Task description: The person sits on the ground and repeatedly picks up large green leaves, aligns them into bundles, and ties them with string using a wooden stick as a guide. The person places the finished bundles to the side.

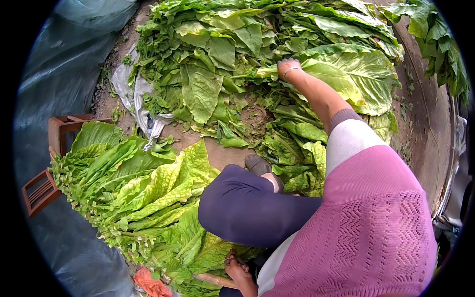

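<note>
My right hand (289,68) reaches out to the far pile and is closed round the pale stalk end of a large green leaf (336,79). The leaf's broad blade spreads to the right, partly behind my forearm. Low in the view, my left hand (237,270) rests beside my lap with its fingers curled. Whatever those fingers hold, if anything, is too small to make out. A pale wooden stick (215,280) lies against the left wrist, its right end hidden. Next to that hand is a thick heap of yellow-green leaves (163,198), resting by my bent knee.
A big leaf pile (213,44) covers the ground ahead. More leaves (297,133) lie by my shoe (258,166). At left stand brown wooden frame parts (40,193) before dark plastic sheeting (59,64). Leaves hang (430,39) at upper right. An orange-red bag (150,283) lies below.
</note>
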### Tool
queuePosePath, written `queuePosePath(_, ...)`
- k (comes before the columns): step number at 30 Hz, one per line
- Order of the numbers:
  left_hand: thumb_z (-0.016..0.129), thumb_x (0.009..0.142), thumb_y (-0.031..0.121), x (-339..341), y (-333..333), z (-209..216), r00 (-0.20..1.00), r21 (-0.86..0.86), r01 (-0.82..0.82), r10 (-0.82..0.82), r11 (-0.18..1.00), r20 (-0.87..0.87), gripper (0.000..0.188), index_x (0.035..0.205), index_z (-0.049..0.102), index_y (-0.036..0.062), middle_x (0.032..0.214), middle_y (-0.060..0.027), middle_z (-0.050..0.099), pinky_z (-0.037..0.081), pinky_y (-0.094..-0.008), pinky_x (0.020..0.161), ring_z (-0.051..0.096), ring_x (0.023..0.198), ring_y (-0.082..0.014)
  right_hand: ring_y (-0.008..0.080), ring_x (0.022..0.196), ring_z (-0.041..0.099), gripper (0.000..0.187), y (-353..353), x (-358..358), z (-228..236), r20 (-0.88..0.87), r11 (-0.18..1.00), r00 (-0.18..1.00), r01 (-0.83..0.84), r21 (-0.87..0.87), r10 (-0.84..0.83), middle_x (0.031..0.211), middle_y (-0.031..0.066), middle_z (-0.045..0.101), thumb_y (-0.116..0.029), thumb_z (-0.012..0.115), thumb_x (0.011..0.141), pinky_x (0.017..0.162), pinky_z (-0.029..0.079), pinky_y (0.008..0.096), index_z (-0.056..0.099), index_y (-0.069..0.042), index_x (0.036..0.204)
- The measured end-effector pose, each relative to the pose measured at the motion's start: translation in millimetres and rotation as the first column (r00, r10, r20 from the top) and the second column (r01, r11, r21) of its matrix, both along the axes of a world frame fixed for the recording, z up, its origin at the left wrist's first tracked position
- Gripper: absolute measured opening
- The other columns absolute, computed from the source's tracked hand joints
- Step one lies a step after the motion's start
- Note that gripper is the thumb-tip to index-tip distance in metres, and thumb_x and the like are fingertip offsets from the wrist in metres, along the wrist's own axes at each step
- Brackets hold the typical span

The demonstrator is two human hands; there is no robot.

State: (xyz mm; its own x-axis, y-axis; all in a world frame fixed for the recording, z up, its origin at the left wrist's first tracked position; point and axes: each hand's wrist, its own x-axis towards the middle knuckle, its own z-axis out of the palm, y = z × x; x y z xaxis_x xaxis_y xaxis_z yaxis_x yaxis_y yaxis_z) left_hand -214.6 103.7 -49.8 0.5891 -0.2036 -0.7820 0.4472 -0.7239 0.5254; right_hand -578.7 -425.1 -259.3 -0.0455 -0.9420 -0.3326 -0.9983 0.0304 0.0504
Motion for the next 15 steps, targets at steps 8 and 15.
queuePosePath(8, 0.046, 0.092, 0.018, -4.4, -18.7, 5.8, 0.999, -0.092, -0.032, 0.032, 0.995, 0.001, 0.019, 0.098, 0.054, 0.0021, 0.053, 0.0012, 0.037, 0.020, -0.0200, 0.031, 0.027, 0.036, -0.0056, 0.0303, 0.106, 0.052, 0.040, 27.4, -19.0, 31.8, 0.238, 0.976, 0.947, -0.217, -0.021, 0.215, 0.112, 0.0130, 0.053, -0.027, 0.064, 0.075, 0.087, 0.045, 0.0394, 0.056, -0.013, 0.112)
queuePosePath(15, 0.052, 0.090, 0.041, 10.6, -69.5, 63.8, 0.973, -0.708, -0.135, -0.041, 0.694, -0.226, 0.047, 0.120, 0.046, 0.0062, 0.066, -0.0093, 0.058, 0.024, -0.0197, 0.030, 0.035, 0.035, -0.0074, 0.0345, 0.097, 0.056, 0.051, 76.5, 32.3, 247.4, 0.579, 0.855, 0.656, -0.496, -0.153, 0.484, 0.108, 0.0152, 0.056, -0.029, 0.067, 0.076, 0.082, 0.045, 0.0419, 0.054, -0.003, 0.117)
